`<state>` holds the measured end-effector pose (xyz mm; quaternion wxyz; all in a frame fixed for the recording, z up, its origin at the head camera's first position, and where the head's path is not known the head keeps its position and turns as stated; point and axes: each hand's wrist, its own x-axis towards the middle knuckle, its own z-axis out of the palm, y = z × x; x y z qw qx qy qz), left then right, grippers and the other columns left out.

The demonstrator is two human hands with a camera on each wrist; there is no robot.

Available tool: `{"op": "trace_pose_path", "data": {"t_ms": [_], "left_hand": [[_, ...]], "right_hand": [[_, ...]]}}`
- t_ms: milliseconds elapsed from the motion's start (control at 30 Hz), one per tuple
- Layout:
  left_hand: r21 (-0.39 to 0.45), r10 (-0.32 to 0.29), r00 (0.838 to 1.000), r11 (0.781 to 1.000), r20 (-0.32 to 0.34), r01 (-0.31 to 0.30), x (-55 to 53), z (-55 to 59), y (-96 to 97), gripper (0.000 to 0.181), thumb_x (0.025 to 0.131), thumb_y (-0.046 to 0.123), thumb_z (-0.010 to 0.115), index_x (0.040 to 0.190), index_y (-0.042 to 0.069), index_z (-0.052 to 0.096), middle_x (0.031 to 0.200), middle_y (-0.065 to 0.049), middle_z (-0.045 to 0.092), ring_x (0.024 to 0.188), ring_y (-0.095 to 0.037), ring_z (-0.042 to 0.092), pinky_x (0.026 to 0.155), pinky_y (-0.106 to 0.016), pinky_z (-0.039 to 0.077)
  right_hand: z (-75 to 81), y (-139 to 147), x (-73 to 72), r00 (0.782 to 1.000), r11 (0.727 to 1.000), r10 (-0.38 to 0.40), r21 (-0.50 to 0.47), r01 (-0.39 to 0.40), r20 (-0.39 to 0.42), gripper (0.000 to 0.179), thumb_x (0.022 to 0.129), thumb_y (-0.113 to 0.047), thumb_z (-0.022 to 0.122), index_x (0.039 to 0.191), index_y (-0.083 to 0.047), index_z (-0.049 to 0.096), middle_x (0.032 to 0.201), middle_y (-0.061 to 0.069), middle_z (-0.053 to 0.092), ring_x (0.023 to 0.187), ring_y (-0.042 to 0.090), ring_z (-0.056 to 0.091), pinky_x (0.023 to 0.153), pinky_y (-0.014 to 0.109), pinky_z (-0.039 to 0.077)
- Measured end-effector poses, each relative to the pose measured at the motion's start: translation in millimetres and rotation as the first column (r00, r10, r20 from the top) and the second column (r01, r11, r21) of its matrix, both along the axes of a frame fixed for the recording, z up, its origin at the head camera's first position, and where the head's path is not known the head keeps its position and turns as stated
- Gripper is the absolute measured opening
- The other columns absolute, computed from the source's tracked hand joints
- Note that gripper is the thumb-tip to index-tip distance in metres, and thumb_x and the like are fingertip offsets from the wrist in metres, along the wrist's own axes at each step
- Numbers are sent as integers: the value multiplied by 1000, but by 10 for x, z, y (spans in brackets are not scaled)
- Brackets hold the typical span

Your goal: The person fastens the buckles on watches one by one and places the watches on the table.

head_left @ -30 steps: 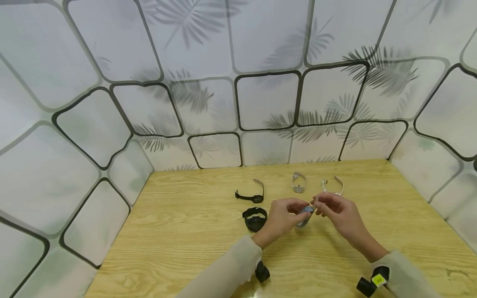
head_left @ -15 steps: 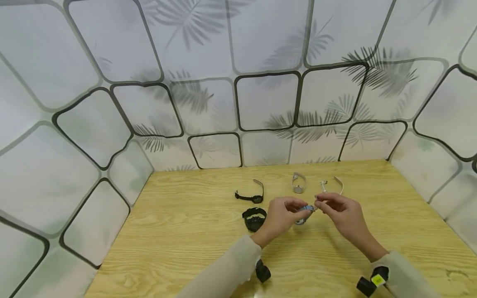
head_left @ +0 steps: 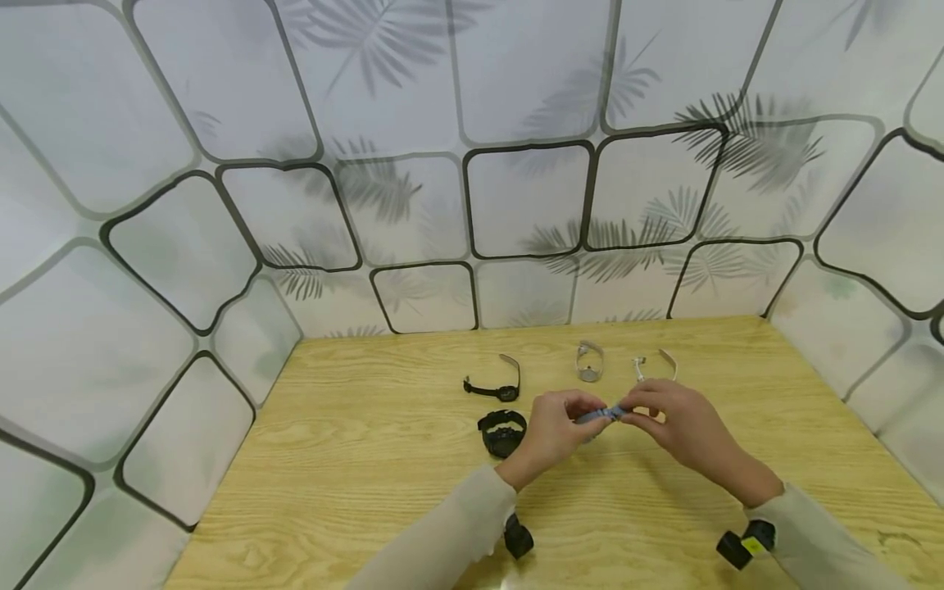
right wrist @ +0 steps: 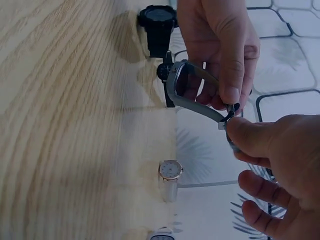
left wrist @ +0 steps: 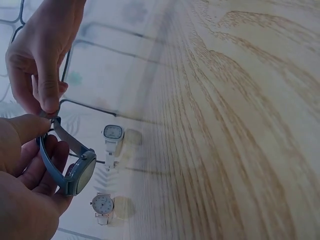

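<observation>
Blue-grey watch (left wrist: 81,172): held up off the desk (head_left: 354,459), between the hands, right of the black pair; case hangs below the fingertips, strap (right wrist: 200,107) bent to a loop.
Left hand (head_left: 555,424): pinches the strap near where its ends meet, fingers inside the loop, probably to steady it.
Right hand (head_left: 682,422): thumb and finger narrowed on the meeting ends (exact catch hidden by fingertips), likely for fine control.
Black pair: slim watch (head_left: 507,394) far left, bulky one (head_left: 505,442) nearer.
Pale pair: rose-rimmed watch (left wrist: 103,204) far, white watch (left wrist: 113,132) to its right; spacing perhaps keeps each separate.
</observation>
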<state>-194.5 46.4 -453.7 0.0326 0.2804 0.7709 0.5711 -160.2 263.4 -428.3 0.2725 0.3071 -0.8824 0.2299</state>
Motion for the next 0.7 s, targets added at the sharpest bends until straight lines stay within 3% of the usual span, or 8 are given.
{"op": "trace_pose_path", "data": {"t_ms": [167, 333, 433, 533, 700], "left_hand": [[-19, 1, 1000, 1000, -16, -1, 10, 14, -1, 10, 95, 15, 77, 103, 9, 79, 95, 2, 76, 74, -1, 67, 66, -17, 56], [-18, 0, 1000, 1000, 1, 0, 12, 14, -11, 12, 95, 16, 77, 104, 9, 79, 98, 1, 76, 77, -2, 68, 67, -17, 56], [-15, 4, 1000, 1000, 14, -4, 5, -3, -23, 12, 95, 17, 77, 105, 10, 79, 98, 3, 75, 78, -2, 68, 67, -18, 56], [-5, 6, 1000, 1000, 25, -6, -3, -16, -39, 12, 94, 17, 78, 105, 10, 80, 96, 6, 75, 77, -3, 68, 67, -19, 56], [-3, 6, 1000, 1000, 12, -6, -15, -12, -64, 14, 94, 19, 79, 105, 11, 80, 96, 7, 76, 78, -2, 67, 68, -19, 57]], "right_hand": [[69, -45, -3, 998, 990, 16, 141, -6, -69, 26, 69, -3, 93, 87, -15, 79, 87, -6, 67, 74, 9, 62, 60, 29, 55], [55, -76, -28, 994, 989, 54, 140, -41, -95, 27, 67, -3, 93, 88, -13, 79, 88, -5, 68, 73, 10, 62, 59, 29, 55], [-2, -61, -33, 998, 997, 53, 50, -52, -32, 28, 72, -1, 90, 94, -14, 79, 93, -6, 69, 72, 5, 59, 59, 28, 53], [-81, -26, -23, 996, 996, 32, -88, -25, 84, 30, 79, 1, 86, 104, -15, 78, 95, -8, 72, 72, 1, 59, 58, 27, 54], [-174, -1, 6, 964, 968, 9, -244, 58, 265, 26, 92, -4, 77, 114, -17, 77, 99, -6, 75, 79, 3, 67, 65, 26, 59]]}}
